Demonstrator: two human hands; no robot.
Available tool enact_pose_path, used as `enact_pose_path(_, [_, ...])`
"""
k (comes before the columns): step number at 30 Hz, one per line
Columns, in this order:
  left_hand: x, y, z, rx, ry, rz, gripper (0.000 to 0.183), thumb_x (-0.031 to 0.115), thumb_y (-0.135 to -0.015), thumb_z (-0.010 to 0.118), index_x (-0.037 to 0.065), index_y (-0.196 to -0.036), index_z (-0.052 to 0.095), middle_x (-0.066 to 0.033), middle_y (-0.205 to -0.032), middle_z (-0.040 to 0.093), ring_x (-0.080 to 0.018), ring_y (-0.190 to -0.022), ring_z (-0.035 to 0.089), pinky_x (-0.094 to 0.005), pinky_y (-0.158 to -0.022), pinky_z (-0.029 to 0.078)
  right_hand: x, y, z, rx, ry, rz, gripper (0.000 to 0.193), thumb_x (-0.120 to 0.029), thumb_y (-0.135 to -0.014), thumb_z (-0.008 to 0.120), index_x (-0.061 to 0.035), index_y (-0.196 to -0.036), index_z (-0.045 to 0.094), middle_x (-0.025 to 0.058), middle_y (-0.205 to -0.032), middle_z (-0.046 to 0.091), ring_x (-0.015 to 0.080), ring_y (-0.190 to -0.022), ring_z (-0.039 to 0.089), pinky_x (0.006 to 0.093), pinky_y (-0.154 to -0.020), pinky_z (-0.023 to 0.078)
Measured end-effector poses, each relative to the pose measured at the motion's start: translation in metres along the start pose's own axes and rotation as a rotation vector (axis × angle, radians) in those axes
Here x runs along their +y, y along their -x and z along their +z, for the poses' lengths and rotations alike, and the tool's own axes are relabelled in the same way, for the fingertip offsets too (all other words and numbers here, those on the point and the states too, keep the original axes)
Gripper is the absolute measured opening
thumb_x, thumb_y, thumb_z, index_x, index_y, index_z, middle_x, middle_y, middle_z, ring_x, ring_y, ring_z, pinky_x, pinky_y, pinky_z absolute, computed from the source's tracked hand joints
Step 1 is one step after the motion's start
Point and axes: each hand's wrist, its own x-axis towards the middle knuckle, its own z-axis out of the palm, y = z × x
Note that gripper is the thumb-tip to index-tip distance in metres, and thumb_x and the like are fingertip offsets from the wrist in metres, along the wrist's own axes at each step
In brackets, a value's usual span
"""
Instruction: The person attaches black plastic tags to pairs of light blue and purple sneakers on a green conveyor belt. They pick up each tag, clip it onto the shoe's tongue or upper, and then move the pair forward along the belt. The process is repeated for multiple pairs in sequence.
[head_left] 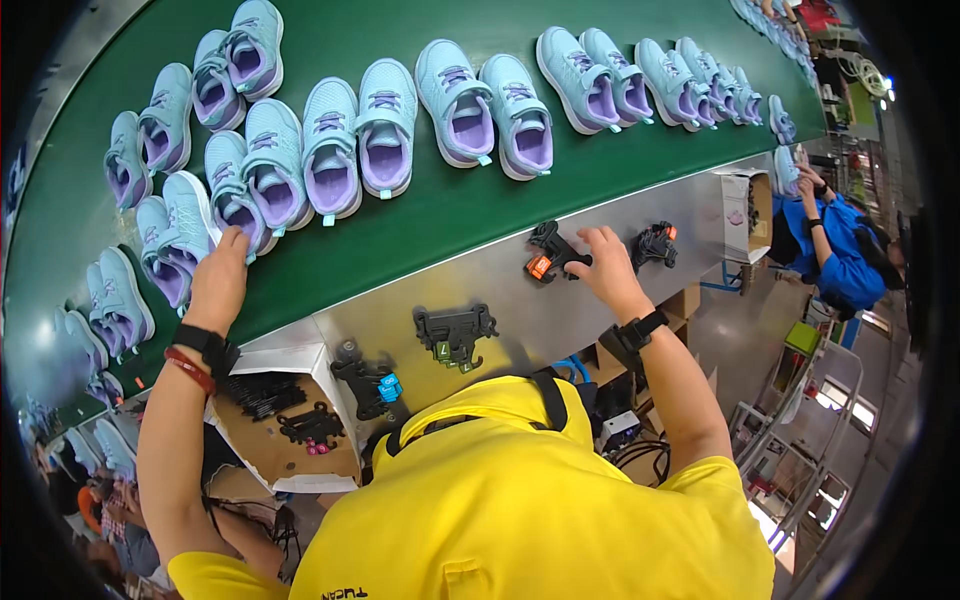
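Light-blue shoes with lilac linings stand in pairs along the green belt. My left hand [222, 275] is at the heel of a shoe [226, 178] in the left part of the row. Its fingers are closed at the collar edge, partly hidden. Over the metal ledge, my right hand [611, 268] is open, thumb and fingers apart. It is beside a bunch of black plastic shoe hangers [550, 240] with an orange size tag [539, 267]. The thumb reaches the edge of that bunch. Another black hanger bunch [655, 244] lies just right of this hand.
The green belt [400, 235] runs beyond the metal ledge [390, 297]. Hangers with green tags [455, 335] and blue-tagged hangers [365, 382] lie nearer me. An open carton [345, 455] holds more black pieces. At right, a co-worker in blue [845, 255] works beside another carton [737, 215].
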Motion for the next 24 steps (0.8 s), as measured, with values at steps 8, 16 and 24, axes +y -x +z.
enact_pose_path(8, [-0.012,0.005,0.01,0.017,0.276,0.02,0.028,-0.004,-0.074,0.058,0.001,-0.101,0.058,-0.0152,-0.104,0.055,-0.0365,-0.097,0.056,-0.0418,-0.081,0.047,0.003,-0.003,0.003,-0.13,-0.107,0.099,0.019,-0.009,-0.07,0.073,-0.0026,-0.084,0.061,0.0097,-0.077,0.061,0.0273,-0.075,0.057,0.0368,-0.068,0.046])
enact_pose_path(16, [-0.032,0.011,0.003,0.022,0.351,-0.039,0.018,-0.001,-0.076,0.062,0.002,-0.093,0.059,-0.0143,-0.091,0.06,-0.0357,-0.086,0.06,-0.0395,-0.075,0.048,-0.232,-0.052,0.053,-0.903,-1.055,0.171,0.022,-0.014,-0.096,0.047,-0.0055,-0.115,0.039,0.0071,-0.079,0.063,0.0138,-0.063,0.063,0.0247,-0.052,0.049])
enact_pose_path(24, [-0.042,0.016,0.004,0.043,0.362,0.007,0.017,0.003,-0.078,0.061,0.005,-0.093,0.056,-0.0124,-0.092,0.058,-0.0363,-0.082,0.059,-0.0438,-0.07,0.048,-0.321,-0.053,0.132,-0.867,-1.229,0.26,0.023,-0.011,-0.095,0.045,0.0014,-0.113,0.038,0.0123,-0.078,0.062,0.0175,-0.059,0.063,0.0278,-0.048,0.051])
